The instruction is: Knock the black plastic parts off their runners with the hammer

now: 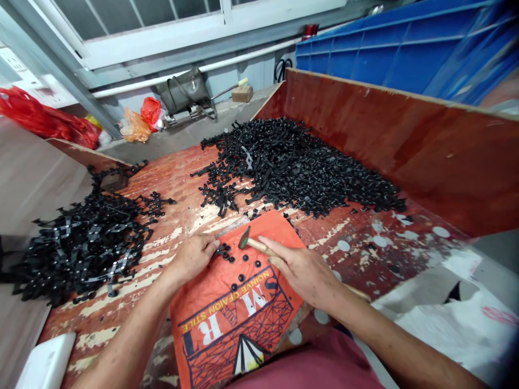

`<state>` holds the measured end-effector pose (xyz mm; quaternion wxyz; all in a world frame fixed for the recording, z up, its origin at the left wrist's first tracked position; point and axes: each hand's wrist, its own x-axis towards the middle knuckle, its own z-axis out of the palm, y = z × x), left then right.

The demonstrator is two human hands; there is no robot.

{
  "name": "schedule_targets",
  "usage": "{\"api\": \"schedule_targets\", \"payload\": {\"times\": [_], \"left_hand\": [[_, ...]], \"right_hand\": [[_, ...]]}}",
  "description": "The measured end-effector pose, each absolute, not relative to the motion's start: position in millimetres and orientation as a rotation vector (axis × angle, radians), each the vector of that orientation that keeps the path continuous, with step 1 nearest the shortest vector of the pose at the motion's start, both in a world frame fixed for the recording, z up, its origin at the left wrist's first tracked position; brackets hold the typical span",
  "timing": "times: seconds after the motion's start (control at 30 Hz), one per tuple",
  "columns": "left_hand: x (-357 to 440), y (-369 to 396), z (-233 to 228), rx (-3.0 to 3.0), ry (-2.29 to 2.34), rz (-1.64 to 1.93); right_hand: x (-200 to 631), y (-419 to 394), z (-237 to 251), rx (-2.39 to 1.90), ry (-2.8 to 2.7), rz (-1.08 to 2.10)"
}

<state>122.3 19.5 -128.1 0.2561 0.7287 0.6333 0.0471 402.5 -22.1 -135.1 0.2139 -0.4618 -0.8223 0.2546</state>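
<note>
From here I watch the right hand (302,270) clamped round a hammer (254,244), the left hand (197,255) pinching a black part (223,250), orange cloth (275,229) beneath both

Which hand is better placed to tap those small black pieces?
Probably the right hand: it holds the hammer over the orange cloth, while the left hand is by some black pieces.

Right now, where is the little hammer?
In the head view, the hammer is in the right hand, its head over the orange cloth, just right of the black parts by the left hand.
</note>
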Motion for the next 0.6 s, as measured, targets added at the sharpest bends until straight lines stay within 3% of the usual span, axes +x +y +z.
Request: {"api": "schedule_targets", "payload": {"times": [0.33,0.6], "left_hand": [[125,21,-131,2.07,1.713,0.025],[126,18,-131,2.09,1.742,0.043]], "right_hand": [[402,-19,-139,-1.317,-2.298,0.715],[391,-10,-104,-1.279,-2.35,0.537]]}}
